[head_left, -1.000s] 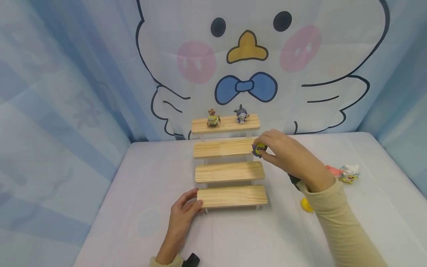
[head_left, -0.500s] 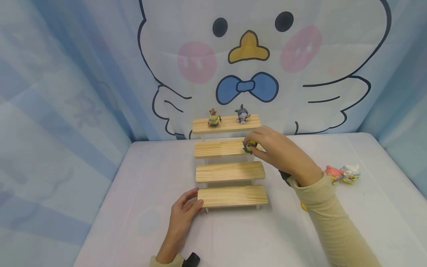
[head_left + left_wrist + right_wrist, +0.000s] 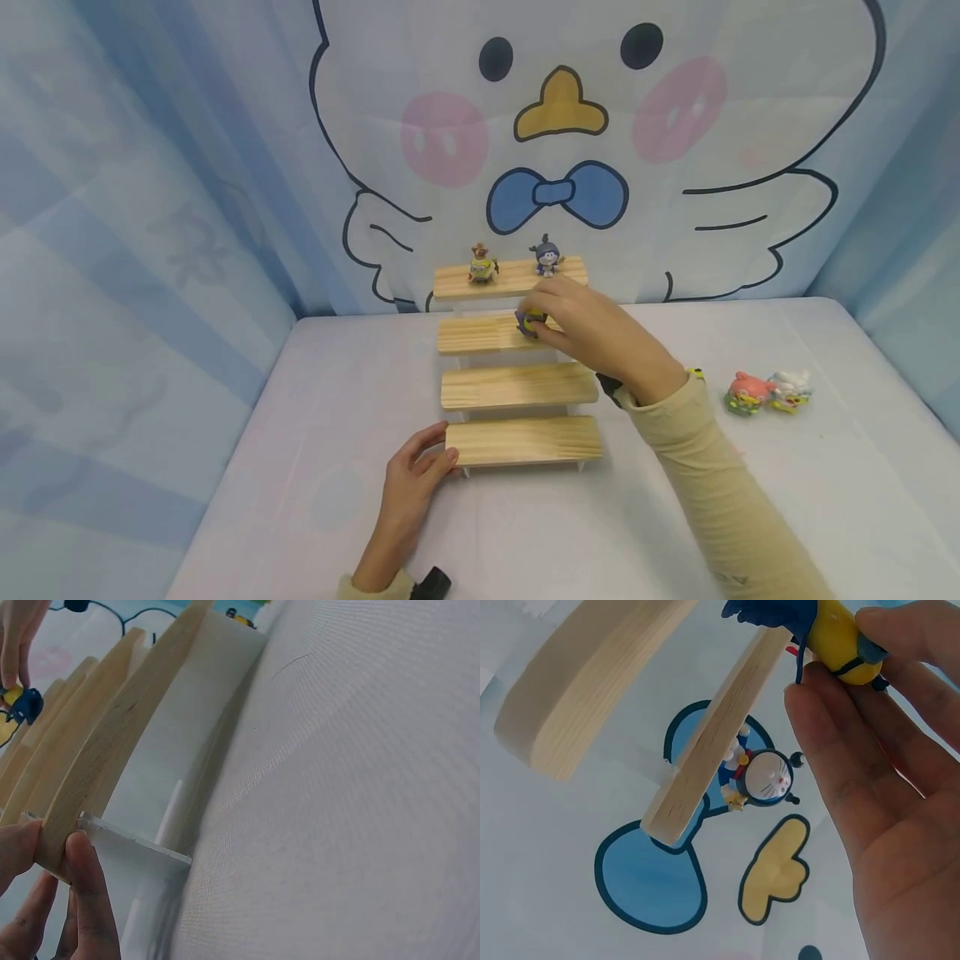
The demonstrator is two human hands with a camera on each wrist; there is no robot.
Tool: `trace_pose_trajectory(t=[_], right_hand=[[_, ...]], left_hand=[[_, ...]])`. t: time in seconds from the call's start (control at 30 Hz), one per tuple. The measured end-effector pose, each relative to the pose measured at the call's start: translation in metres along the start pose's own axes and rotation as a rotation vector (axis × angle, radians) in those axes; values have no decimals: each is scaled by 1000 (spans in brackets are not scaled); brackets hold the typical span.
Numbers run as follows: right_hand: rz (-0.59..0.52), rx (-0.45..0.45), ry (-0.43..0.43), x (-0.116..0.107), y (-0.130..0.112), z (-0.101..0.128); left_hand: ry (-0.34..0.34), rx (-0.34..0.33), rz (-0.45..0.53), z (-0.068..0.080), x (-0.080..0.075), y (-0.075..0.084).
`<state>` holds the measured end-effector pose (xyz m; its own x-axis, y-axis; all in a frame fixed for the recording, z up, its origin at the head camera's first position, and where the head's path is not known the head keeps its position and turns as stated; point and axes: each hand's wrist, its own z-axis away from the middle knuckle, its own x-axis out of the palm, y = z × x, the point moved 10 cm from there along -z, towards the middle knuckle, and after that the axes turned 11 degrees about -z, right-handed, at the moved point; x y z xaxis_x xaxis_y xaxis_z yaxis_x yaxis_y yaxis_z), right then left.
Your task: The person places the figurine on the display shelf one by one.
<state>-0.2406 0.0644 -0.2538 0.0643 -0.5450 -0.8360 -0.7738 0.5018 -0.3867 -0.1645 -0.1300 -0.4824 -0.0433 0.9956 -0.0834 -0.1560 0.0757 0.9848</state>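
So the little yellow and blue figure is pinched in your right hand, fingers and thumb curled around it, right over the second step from the top of the wooden stepped stand. From the right wrist view you can see the yellow body and the dark blue bits of the figure poking out above your fingertips. Can't tell if it's actually touching the wood yet or just above it.

Your left hand is gripping the left end of the bottom step, thumb on top and fingers curled at the edge. The left wrist view shows your fingers pinching that plank end, right by the clear plastic support under it.

Up on the top step there are two figures already standing: a yellow one with a brown hat on the left side and a blue and white one on the right side, apart from each other. The right wrist view catches the blue and white one from below.

Off to the right on the white desk, well apart from the stand, there's a small cluster of toys lying together: a pink one and a white one, touching or nearly so. Behind it all hangs the cartoon duck backdrop with its blue bow.
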Motion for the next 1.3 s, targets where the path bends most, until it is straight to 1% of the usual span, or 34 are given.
trace_pose_trajectory(t=[0.43, 0.6, 0.73, 0.97, 1.3], right_hand=[[-3, -25, -5, 15, -2, -14], [-13, -9, -16, 19, 0, -18], [-16, 6, -26, 22, 2, -20], [-15, -10, -18, 25, 2, -25], [-14, 7, -21, 29, 3, -27]], left_hand=[[-5, -13, 4, -1, 0, -3], [-7, -16, 27, -1, 0, -2], [-7, -14, 22, -1, 0, -2], [-4, -18, 18, 0, 0, -2], [-5, -10, 22, 0, 0, -1]])
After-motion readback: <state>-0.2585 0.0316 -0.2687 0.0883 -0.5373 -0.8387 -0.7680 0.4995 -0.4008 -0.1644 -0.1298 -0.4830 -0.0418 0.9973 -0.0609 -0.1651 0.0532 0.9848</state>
